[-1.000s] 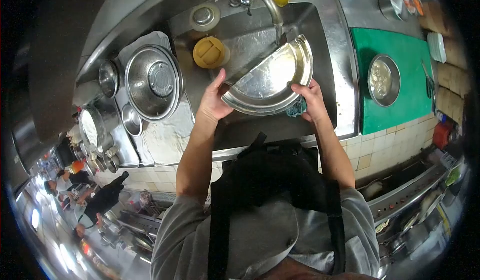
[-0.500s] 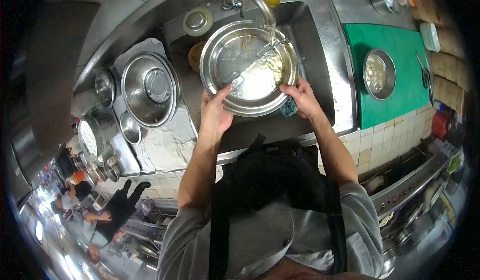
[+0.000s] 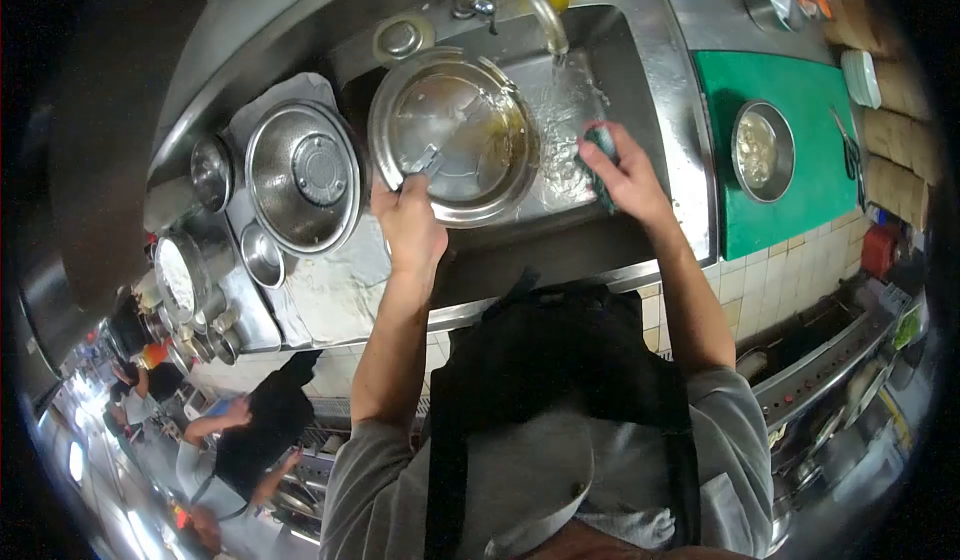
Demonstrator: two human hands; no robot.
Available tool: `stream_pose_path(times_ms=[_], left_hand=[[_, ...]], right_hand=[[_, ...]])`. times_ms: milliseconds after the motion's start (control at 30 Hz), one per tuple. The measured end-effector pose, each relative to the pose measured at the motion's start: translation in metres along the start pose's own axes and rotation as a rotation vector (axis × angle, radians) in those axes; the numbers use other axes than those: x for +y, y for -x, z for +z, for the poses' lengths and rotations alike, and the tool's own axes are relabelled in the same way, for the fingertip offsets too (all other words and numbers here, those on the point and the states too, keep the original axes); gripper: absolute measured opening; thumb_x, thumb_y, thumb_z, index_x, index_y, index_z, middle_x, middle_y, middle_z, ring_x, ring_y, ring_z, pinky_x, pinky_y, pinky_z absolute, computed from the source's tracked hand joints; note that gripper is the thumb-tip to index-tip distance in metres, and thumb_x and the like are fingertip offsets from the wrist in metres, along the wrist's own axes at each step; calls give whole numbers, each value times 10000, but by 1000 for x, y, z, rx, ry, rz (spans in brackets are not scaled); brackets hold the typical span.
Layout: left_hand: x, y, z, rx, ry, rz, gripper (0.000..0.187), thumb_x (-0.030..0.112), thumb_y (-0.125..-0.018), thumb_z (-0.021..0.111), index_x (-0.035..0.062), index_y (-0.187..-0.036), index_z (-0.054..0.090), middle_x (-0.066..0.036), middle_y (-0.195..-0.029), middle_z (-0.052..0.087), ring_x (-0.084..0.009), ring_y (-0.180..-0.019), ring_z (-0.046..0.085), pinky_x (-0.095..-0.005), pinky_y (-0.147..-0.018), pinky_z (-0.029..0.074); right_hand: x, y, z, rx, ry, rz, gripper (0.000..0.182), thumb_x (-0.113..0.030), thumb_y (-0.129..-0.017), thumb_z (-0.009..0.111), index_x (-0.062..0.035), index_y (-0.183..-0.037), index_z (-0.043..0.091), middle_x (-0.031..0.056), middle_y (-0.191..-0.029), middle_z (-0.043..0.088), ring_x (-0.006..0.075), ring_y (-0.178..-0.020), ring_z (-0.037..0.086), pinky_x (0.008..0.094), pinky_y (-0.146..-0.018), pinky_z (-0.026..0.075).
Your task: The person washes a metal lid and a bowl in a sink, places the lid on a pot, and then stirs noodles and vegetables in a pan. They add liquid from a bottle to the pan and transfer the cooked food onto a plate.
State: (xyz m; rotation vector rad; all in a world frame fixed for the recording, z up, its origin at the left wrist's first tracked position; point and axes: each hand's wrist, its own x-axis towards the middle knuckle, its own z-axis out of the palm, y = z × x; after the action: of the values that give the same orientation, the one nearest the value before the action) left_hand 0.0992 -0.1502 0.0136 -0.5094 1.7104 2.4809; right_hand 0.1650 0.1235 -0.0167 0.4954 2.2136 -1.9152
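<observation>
Metal pan (image 3: pixel 460 130), rim pinched in left fingers (image 3: pixel 412 192); green scrubber (image 3: pixel 601 141), gripped in right fingers (image 3: pixel 630 147)

I wear a grey short-sleeved shirt (image 3: pixel 535 460) beneath a black apron (image 3: pixel 560 360), its wide straps (image 3: pixel 447 500) running along either side of my chest. A small dark button (image 3: pixel 577 488) shows near the collar (image 3: pixel 625 528). Loose, creased sleeves (image 3: pixel 370 470) end around my elbows, leaving my forearms (image 3: pixel 395 355) and hands (image 3: pixel 412 230) bare.
</observation>
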Motion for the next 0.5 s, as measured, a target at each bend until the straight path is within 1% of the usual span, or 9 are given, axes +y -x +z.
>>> stream_pose_path(times_ms=[33, 67, 100, 167, 233, 267, 367, 400, 500], left_hand=[[-1, 0, 0, -33, -63, 24, 451, -127, -830, 476, -1, -1252, 570, -90, -1151, 652, -173, -1020, 618, -301, -938, 464], [-4, 1, 3, -29, -67, -19, 463, -131, -822, 451, -8, -1253, 568, -101, -1151, 646, -166, -1015, 613, -294, -937, 458], [-4, 4, 8, -33, -65, -22, 463, -131, -822, 451, -8, -1253, 568, -101, -1151, 646, -166, -1015, 613, -294, -937, 458], [-4, 8, 21, -53, -41, -79, 460, -121, -820, 458, -7, -1252, 567, -101, -1139, 644, -165, -1001, 612, -290, -925, 466], [-2, 9, 26, -63, -7, -82, 467, -121, -811, 450, -9, -1249, 565, -98, -1118, 640, -164, -995, 610, -285, -906, 475], [4, 9, 30, -44, 17, -76, 469, -122, -807, 448, -11, -1249, 563, -94, -1108, 639, -162, -991, 609, -282, -897, 477], [13, 6, 23, -20, 8, -63, 458, -120, -806, 446, -17, -1235, 569, -87, -1095, 639, -157, -980, 606, -273, -880, 478], [14, 5, 20, -32, -27, -63, 444, -119, -807, 447, -21, -1221, 578, -83, -1092, 640, -154, -973, 604, -268, -873, 477], [10, 16, 17, -63, -62, -97, 513, -151, -788, 464, -10, -1273, 557, -85, -1086, 630, -145, -911, 613, -294, -836, 525]], right_hand=[[-5, -5, 3, 43, 43, -86, 502, -385, -958, 681, -48, -1296, 526, 48, -916, 623, 110, -811, 601, 293, -664, 523], [-16, -12, 9, -16, 53, -68, 573, -392, -938, 698, -51, -1349, 492, 158, -1121, 625, 231, -1019, 630, 359, -834, 541], [-28, -19, 19, -10, 55, -66, 573, -392, -938, 698, -51, -1349, 492, 158, -1121, 625, 231, -1019, 630, 359, -834, 541], [-49, -32, 46, 81, 491, -576, 685, -386, -908, 721, -56, -1429, 423, 282, -1421, 443, 383, -1291, 504, 427, -1042, 458], [-56, -35, 67, -117, 423, -542, 810, -380, -866, 750, -65, -1493, 345, 307, -1570, 199, 476, -1425, 303, 460, -1157, 345], [-60, -31, 76, -122, 440, -574, 752, -251, -854, 772, -70, -1479, 396, 277, -1553, 250, 441, -1395, 366, 472, -1132, 366], [-55, -24, 84, -204, 548, -658, 724, -187, -836, 768, -80, -1466, 427, 229, -1550, 289, 434, -1384, 380, 474, -1118, 389], [-54, -23, 91, -163, 559, -704, 645, -124, -824, 736, -84, -1418, 489, 199, -1474, 401, 415, -1304, 467, 461, -1081, 441], [-63, -40, 100, -162, 603, -845, 529, -83, -819, 716, -71, -1323, 558, 157, -1347, 511, 383, -1239, 514, 427, -1047, 471]])
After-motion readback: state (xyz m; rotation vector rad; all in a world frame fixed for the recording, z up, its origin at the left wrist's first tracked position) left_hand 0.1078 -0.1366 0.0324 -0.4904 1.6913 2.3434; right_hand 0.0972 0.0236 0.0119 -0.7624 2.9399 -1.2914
